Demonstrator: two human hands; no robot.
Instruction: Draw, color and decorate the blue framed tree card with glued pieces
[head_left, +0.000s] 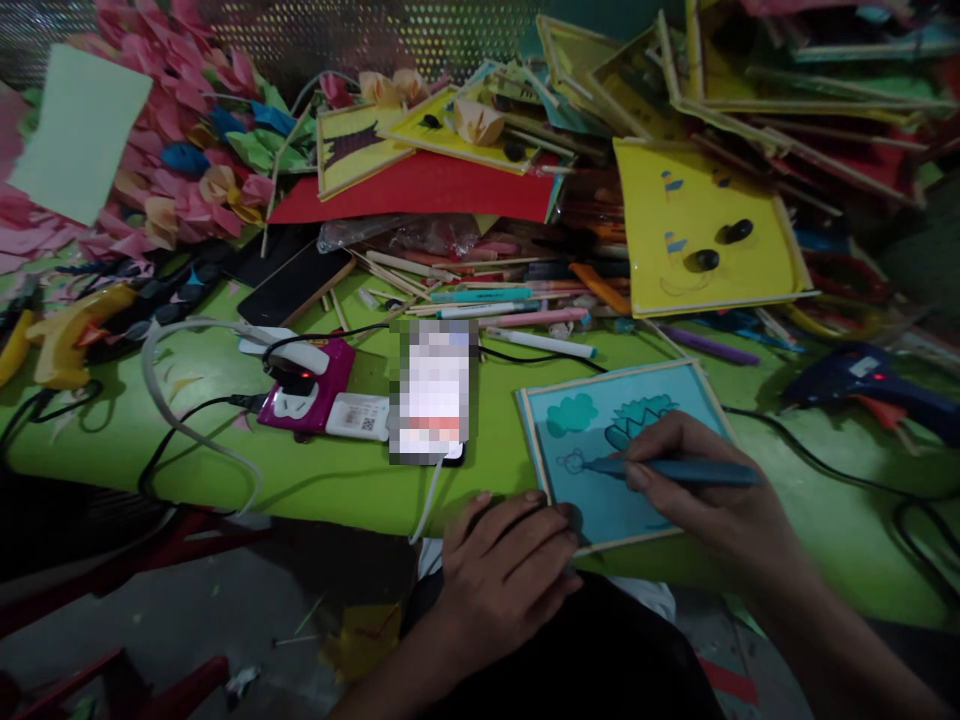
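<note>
A blue sheet [600, 510] edged with thin wooden sticks lies near the table's front edge. It bears a green cloud shape, a darker green outlined shape and a small line drawing at the left. My right hand [694, 475] is closed around a blue marker pen [701, 472], its tip at that small drawing. Flat and with fingers stretched, my left hand [514, 560] rests at the sheet's lower left corner, holding nothing. The palm side of that hand is hidden.
Left of the sheet lie a phone [433, 390] and a purple power strip [307, 385] with cables. A blue glue gun [874, 385] is at the right, a yellow one [82, 330] far left. Behind are pens, a yellow framed sheet [697, 215] and heaped pink paper pieces [172, 80].
</note>
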